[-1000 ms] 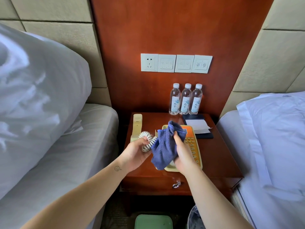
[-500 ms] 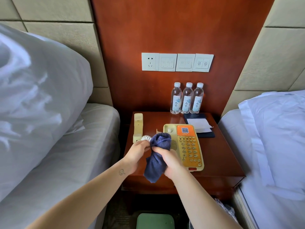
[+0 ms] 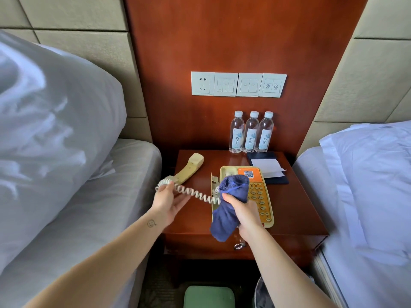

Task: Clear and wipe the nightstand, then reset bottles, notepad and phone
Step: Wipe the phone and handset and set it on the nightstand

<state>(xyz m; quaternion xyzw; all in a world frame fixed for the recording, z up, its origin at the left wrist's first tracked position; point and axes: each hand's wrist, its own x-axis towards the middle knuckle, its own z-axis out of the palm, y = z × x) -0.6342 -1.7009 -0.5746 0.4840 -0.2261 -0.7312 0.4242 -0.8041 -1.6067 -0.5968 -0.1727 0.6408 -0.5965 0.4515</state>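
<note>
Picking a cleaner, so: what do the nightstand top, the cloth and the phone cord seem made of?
Nightstand: reddish wood or veneer under a glossy varnish; light glares off it. Cloth: blue terry, probably cotton or microfibre; fuzzy looped pile. Phone cord: cream coil, smooth, likely plastic-sheathed.

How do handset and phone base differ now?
The handset lies angled across the nightstand's left edge, off its cradle; the phone base sits mid-top. The handset is plain cream; the phone base carries an orange keypad panel. The blue cloth partly hides the phone base, not the handset. Both are cream, joined by the coiled cord.
</note>
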